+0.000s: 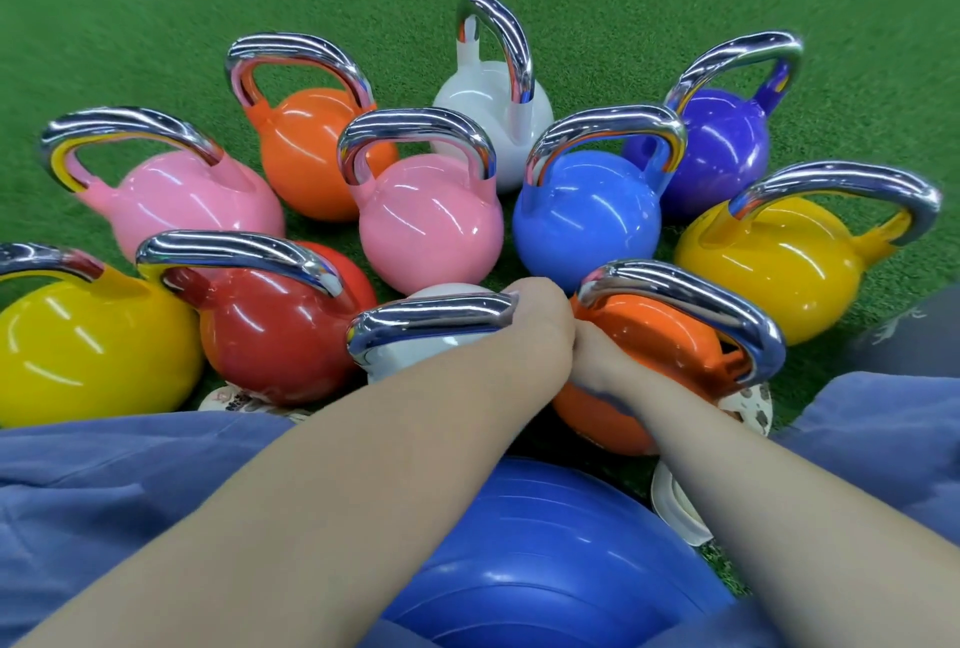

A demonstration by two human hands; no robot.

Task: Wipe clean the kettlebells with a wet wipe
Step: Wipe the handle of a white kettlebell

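Left hand grips near white kettlebell's chrome handle end; right hand tucked behind it beside orange kettlebell, grip can't tell; wipe not visible.

Your left hand covered the right end of the white kettlebell's handle, and your forearm hid most of its body. Your right hand showed only its back, fingers out of sight. The left edge cut off the yellow kettlebell. No wipe was visible.
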